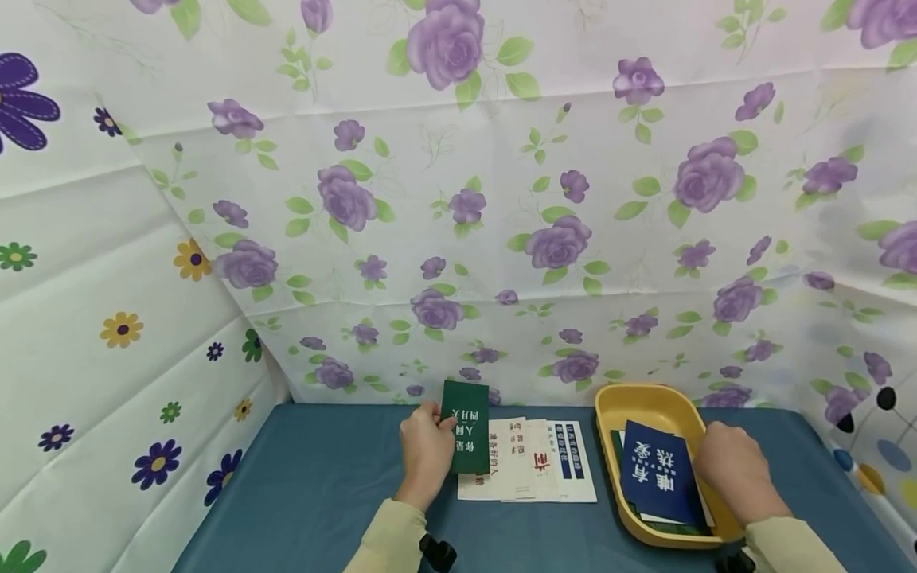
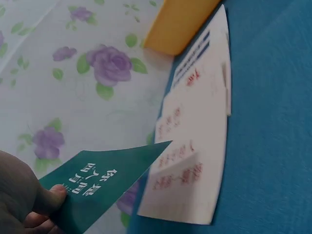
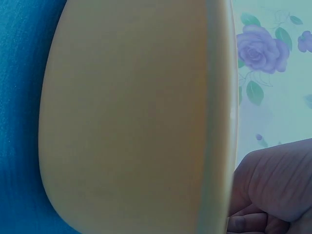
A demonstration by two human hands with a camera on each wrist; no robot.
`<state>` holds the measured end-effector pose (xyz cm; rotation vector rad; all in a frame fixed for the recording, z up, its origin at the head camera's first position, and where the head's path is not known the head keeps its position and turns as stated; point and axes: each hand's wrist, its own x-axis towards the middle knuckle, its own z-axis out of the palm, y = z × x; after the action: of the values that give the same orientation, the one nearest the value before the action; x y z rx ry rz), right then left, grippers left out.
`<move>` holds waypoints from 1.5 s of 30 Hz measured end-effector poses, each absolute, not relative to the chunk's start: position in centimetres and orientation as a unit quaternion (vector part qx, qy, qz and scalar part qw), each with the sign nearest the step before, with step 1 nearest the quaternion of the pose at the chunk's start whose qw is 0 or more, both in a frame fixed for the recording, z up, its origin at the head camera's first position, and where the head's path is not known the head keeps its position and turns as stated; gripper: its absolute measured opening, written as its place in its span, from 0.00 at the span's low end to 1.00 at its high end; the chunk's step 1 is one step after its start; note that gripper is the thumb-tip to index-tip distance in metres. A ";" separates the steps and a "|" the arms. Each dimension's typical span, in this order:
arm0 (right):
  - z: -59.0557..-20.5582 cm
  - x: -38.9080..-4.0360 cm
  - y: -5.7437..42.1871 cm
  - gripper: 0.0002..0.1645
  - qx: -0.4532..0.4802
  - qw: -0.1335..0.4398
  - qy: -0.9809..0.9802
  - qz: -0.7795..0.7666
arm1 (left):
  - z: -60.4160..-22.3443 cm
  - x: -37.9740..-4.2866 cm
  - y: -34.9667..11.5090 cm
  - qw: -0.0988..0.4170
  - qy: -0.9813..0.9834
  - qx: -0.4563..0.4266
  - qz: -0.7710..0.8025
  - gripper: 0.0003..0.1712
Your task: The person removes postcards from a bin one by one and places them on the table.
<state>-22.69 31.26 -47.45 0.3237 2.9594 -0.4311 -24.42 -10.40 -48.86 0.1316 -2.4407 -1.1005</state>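
My left hand [image 1: 426,450] pinches a dark green card [image 1: 469,434] with white characters, thumb on its face. In the left wrist view this card [image 2: 95,187] is tilted, above the left end of an overlapping row of pale cards [image 1: 512,485]. These cards carry red, dark and blue print. My right hand [image 1: 739,469], fingers curled, is at the right side of a yellow tray [image 1: 605,406]. A dark blue card [image 1: 659,469] with white characters lies on other cards inside, close to that hand. The right fingertips are mostly hidden, so any hold on tray or card is unclear.
A blue cloth [image 1: 315,493] covers the table. Behind it hangs a white curtain [image 1: 501,342] with purple roses, and a flowered sheet [image 1: 136,382] closes the left side. Near the table's back edge, the yellow tray stands right of the pale cards.
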 end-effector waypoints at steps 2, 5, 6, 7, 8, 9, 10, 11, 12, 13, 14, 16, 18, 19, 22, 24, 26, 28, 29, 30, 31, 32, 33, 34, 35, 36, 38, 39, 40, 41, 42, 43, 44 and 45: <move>-47.4 -22.7 31.3 0.06 0.107 0.066 0.982 -0.144 | -49.3 -24.4 -10.6 0.221 -0.891 0.053 -0.393 0.08; -47.4 -22.7 31.4 0.06 0.106 0.066 0.982 -0.144 | -49.8 -24.5 -10.6 0.206 -0.896 0.059 -0.390 0.10; -47.4 -22.8 31.4 0.07 0.106 0.066 0.982 -0.144 | -50.0 -24.5 -10.6 0.201 -0.897 0.062 -0.389 0.10; -47.4 -22.8 31.4 0.07 0.106 0.066 0.981 -0.145 | -50.1 -24.5 -10.6 0.195 -0.897 0.063 -0.392 0.09; -47.4 -22.8 31.4 0.07 0.106 0.066 0.981 -0.146 | -50.3 -24.5 -10.5 0.187 -0.898 0.064 -0.394 0.08; -47.5 -22.8 31.4 0.07 0.106 0.068 0.981 -0.146 | -50.5 -24.5 -10.5 0.181 -0.898 0.063 -0.395 0.06; -47.5 -22.8 31.4 0.07 0.106 0.068 0.981 -0.146 | -50.7 -24.5 -10.4 0.176 -0.900 0.063 -0.395 0.05; -47.5 -22.8 31.4 0.07 0.107 0.068 0.981 -0.146 | -50.8 -24.6 -10.3 0.171 -0.901 0.062 -0.394 0.05; -47.5 -22.8 31.4 0.07 0.107 0.068 0.981 -0.146 | -50.9 -24.6 -10.3 0.167 -0.903 0.061 -0.391 0.04; -47.5 -22.8 31.4 0.07 0.107 0.068 0.981 -0.146 | -51.0 -24.6 -10.2 0.165 -0.904 0.059 -0.389 0.05; -47.6 -22.8 31.4 0.07 0.106 0.068 0.981 -0.146 | -51.1 -24.6 -10.1 0.164 -0.906 0.059 -0.385 0.05; -47.6 -22.8 31.5 0.06 0.105 0.066 0.981 -0.146 | -51.3 -24.6 -10.0 0.164 -0.909 0.059 -0.378 0.09; -47.6 -22.8 31.5 0.07 0.105 0.065 0.982 -0.145 | -51.5 -24.7 -9.9 0.166 -0.911 0.058 -0.373 0.13; -47.6 -22.8 31.5 0.07 0.105 0.064 0.982 -0.144 | -51.5 -24.8 -9.9 0.166 -0.912 0.057 -0.370 0.16; -47.6 -22.8 31.4 0.07 0.106 0.066 0.982 -0.144 | -51.7 -24.8 -9.8 0.167 -0.914 0.056 -0.366 0.21; -47.6 -22.8 31.4 0.07 0.106 0.068 0.982 -0.144 | -51.9 -24.8 -9.8 0.162 -0.915 0.059 -0.364 0.24; -47.6 -22.8 31.4 0.07 0.106 0.069 0.981 -0.145 | -52.0 -24.9 -9.8 0.157 -0.917 0.064 -0.362 0.27; -47.6 -22.8 31.4 0.07 0.107 0.070 0.981 -0.146 | -52.2 -24.9 -9.9 0.152 -0.918 0.068 -0.360 0.29; -47.6 -22.8 31.4 0.07 0.108 0.070 0.981 -0.146 | -52.2 -24.9 -9.8 0.151 -0.919 0.069 -0.358 0.29; -47.6 -22.8 31.4 0.07 0.108 0.069 0.981 -0.145 | -52.3 -24.9 -9.8 0.150 -0.920 0.070 -0.356 0.29; -47.6 -22.7 31.4 0.07 0.109 0.070 0.981 -0.145 | -52.3 -24.9 -9.8 0.151 -0.920 0.071 -0.354 0.29; -47.6 -22.7 31.4 0.07 0.109 0.070 0.981 -0.145 | -52.4 -24.8 -9.8 0.150 -0.922 0.071 -0.351 0.28; -47.6 -22.7 31.4 0.07 0.109 0.071 0.981 -0.144 | -52.4 -24.8 -9.8 0.149 -0.923 0.071 -0.348 0.26; -47.6 -22.7 31.3 0.07 0.109 0.072 0.981 -0.144 | -52.5 -24.8 -9.8 0.150 -0.924 0.071 -0.343 0.24; -47.6 -22.7 31.3 0.07 0.109 0.072 0.981 -0.144 | -52.5 -24.8 -9.8 0.149 -0.926 0.072 -0.339 0.22; -47.6 -22.7 31.3 0.07 0.110 0.072 0.981 -0.145 | -52.5 -24.8 -9.8 0.151 -0.927 0.072 -0.335 0.18; -47.5 -22.7 31.3 0.07 0.111 0.071 0.980 -0.147 | -52.6 -24.8 -9.9 0.152 -0.930 0.074 -0.327 0.11; -47.5 -22.7 31.2 0.07 0.111 0.071 0.980 -0.147 | -52.6 -24.7 -9.9 0.153 -0.931 0.075 -0.322 0.09; -47.5 -22.7 31.2 0.07 0.111 0.070 0.980 -0.147 | -52.7 -24.7 -9.9 0.154 -0.932 0.076 -0.319 0.07; -47.5 -22.8 31.2 0.07 0.111 0.069 0.980 -0.147 | -52.7 -24.7 -9.9 0.154 -0.933 0.077 -0.316 0.05; -47.5 -22.8 31.2 0.07 0.112 0.068 0.980 -0.147 | -52.7 -24.6 -9.9 0.155 -0.933 0.079 -0.314 0.05; -47.5 -22.8 31.2 0.07 0.112 0.068 0.981 -0.146 | -52.6 -24.6 -9.9 0.154 -0.934 0.080 -0.313 0.06; -47.5 -22.8 31.2 0.07 0.113 0.068 0.981 -0.146 | -52.6 -24.6 -9.9 0.152 -0.934 0.080 -0.312 0.06; -47.5 -22.8 31.3 0.07 0.113 0.068 0.981 -0.144 | -52.7 -24.6 -10.0 0.153 -0.935 0.080 -0.311 0.06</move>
<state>-22.82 31.25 -47.48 0.3398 2.9541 -0.4344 -24.55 -9.95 -52.67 0.2292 -2.6814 -0.8927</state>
